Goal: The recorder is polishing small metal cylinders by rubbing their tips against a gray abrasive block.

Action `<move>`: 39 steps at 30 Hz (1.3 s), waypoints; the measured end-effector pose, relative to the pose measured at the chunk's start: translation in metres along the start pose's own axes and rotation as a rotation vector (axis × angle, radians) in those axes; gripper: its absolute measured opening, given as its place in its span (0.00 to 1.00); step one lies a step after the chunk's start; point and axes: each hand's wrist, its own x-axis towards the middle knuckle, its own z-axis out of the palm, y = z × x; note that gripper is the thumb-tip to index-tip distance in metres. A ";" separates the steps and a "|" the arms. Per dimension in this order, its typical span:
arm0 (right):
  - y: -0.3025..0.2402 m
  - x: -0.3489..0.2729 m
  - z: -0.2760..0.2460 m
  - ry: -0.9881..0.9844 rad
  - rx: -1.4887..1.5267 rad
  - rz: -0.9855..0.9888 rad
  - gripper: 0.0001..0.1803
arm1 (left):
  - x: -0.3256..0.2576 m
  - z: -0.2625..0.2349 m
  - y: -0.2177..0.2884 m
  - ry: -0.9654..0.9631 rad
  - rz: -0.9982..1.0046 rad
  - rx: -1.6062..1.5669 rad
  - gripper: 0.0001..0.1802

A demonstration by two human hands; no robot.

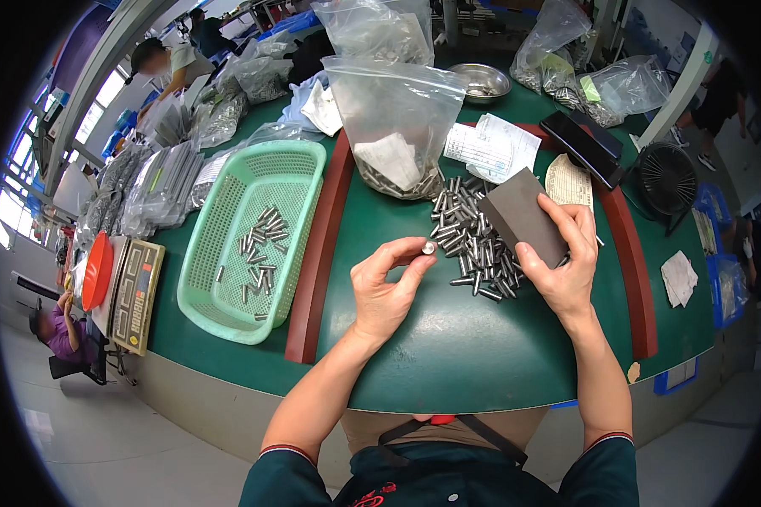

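Between the thumb and forefinger of my left hand (389, 283) is a small metal pin (429, 248), its round end showing. My right hand (566, 253) grips a dark grey rectangular block (524, 218) by its right side, tilted over the pile. Beneath and beside the block lies a heap of loose metal pins (482, 275) on the green table. Left of my hands, a mint-green plastic basket (203, 291) holds several similar pins, scattered in its middle. The two hands are apart, and the block does not touch the pin.
Dark red bars (320, 253) frame the work area. Behind the heap stand a clear plastic bag (389, 110) of parts, papers (503, 144) and a metal bowl (482, 82). A black phone (582, 148) and fan (664, 179) sit right; a scale (137, 296) sits left. Other people are farther off.
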 end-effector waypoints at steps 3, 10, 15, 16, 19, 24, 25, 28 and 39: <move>0.000 0.000 0.000 -0.002 0.004 0.001 0.32 | 0.000 0.001 0.002 0.027 -0.063 -0.055 0.14; -0.010 -0.002 -0.001 -0.080 0.119 -0.123 0.35 | 0.001 -0.001 0.005 -0.055 -0.259 -0.307 0.14; -0.032 -0.012 0.005 -0.258 0.272 -0.312 0.38 | -0.002 -0.005 0.000 -0.138 -0.482 -0.494 0.13; -0.031 -0.011 0.004 -0.271 0.239 -0.333 0.38 | -0.002 -0.005 0.000 -0.139 -0.485 -0.494 0.13; -0.014 -0.007 0.010 -0.142 0.117 -0.203 0.35 | -0.001 -0.007 0.003 -0.250 -0.472 -0.456 0.11; -0.031 -0.014 0.010 -0.173 0.250 -0.319 0.37 | 0.001 -0.008 -0.002 -0.218 -0.495 -0.523 0.11; -0.039 -0.015 0.013 -0.219 0.237 -0.354 0.37 | 0.000 -0.011 -0.001 -0.257 -0.491 -0.517 0.11; -0.016 -0.007 0.014 -0.079 0.074 -0.194 0.34 | 0.000 -0.003 0.003 -0.275 -0.452 -0.510 0.10; -0.009 -0.010 0.013 -0.031 0.114 -0.242 0.36 | 0.000 -0.001 0.002 -0.263 -0.446 -0.471 0.07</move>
